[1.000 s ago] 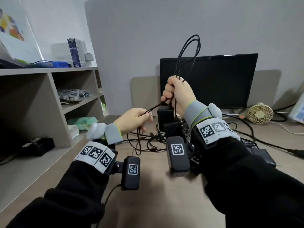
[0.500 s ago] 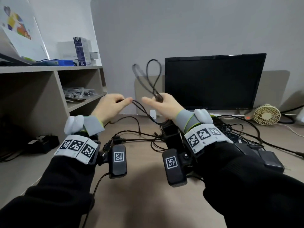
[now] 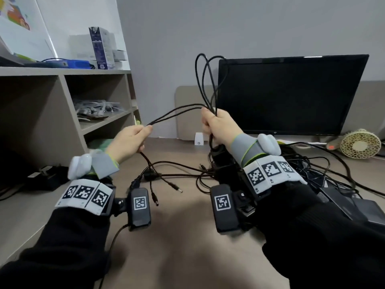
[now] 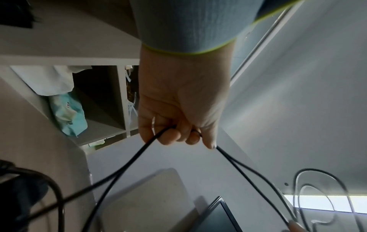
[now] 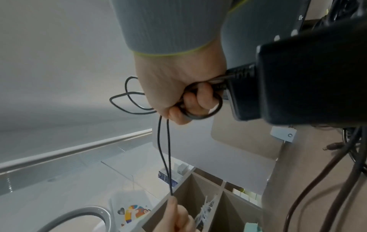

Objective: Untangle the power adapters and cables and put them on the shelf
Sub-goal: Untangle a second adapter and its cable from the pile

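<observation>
My right hand (image 3: pixel 216 126) is fisted round looped black cable (image 3: pixel 205 80), whose loops stand up above the fist in front of the monitor. A black power adapter (image 5: pixel 298 75) hangs from that cable just under the wrist. Two strands of the cable (image 3: pixel 177 112) run left to my left hand (image 3: pixel 133 138), which pinches them between thumb and curled fingers (image 4: pixel 172 133). Below it the cable drops to a splitter with barrel plugs (image 3: pixel 164 184) on the desk. A tangle of more cables and adapters (image 3: pixel 325 184) lies under and right of my right arm. The shelf (image 3: pixel 108 119) stands at the left.
A black monitor (image 3: pixel 291 94) stands at the back right, a small fan (image 3: pixel 358 143) beside it. The shelf unit holds white cables (image 3: pixel 95 107), a green packet and boxes (image 3: pixel 100 49) on top. A black adapter (image 3: pixel 48 176) lies in its lower bay.
My right hand has closed into a fist round the cable loops and lifted them. My left hand has moved away to the left, drawing two strands taut between the hands.
</observation>
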Demonstrator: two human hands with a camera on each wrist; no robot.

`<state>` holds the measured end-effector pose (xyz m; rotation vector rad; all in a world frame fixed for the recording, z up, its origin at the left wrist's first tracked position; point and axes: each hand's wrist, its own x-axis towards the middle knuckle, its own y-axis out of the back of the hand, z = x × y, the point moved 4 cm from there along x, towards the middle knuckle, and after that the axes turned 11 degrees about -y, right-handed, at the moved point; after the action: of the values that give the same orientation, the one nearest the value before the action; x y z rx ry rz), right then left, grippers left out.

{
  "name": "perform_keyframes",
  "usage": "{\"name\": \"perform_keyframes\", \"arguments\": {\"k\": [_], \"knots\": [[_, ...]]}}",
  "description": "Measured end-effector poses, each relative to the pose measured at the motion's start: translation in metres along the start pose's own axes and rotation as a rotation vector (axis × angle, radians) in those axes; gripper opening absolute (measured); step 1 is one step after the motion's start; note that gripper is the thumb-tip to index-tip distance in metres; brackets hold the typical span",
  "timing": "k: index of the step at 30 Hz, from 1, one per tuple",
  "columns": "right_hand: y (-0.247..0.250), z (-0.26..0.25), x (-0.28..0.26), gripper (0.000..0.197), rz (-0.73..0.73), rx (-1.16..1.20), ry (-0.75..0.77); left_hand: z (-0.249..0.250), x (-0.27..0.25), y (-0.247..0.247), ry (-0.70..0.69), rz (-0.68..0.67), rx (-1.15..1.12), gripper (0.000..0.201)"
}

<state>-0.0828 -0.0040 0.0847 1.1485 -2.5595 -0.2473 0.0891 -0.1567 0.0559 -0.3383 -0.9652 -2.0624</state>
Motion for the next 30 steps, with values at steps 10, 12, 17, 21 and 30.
{"name": "perform_keyframes", "arguments": {"k": [10,12,17,21,30], "knots": [[-0.067,0.017,-0.002,0.021,-0.295,-0.265,0.027,0.080,0.024,-0.027,-0.400,-0.019,0.010,0.039],[-0.070,0.015,-0.001,0.034,-0.249,-0.236,0.039,0.083,0.021,-0.030,-0.424,-0.023,0.018,0.045],[-0.079,0.014,0.004,0.040,-0.191,-0.111,0.048,0.056,0.020,-0.021,-0.232,0.027,-0.218,0.034],[-0.098,0.013,0.003,0.026,-0.279,-0.157,0.014,0.045,0.010,-0.030,-0.114,-0.110,-0.149,0.055],[-0.099,0.014,-0.004,0.039,-0.416,-0.273,-0.033,0.034,-0.002,-0.051,0.080,-0.224,-0.255,0.029]]}}
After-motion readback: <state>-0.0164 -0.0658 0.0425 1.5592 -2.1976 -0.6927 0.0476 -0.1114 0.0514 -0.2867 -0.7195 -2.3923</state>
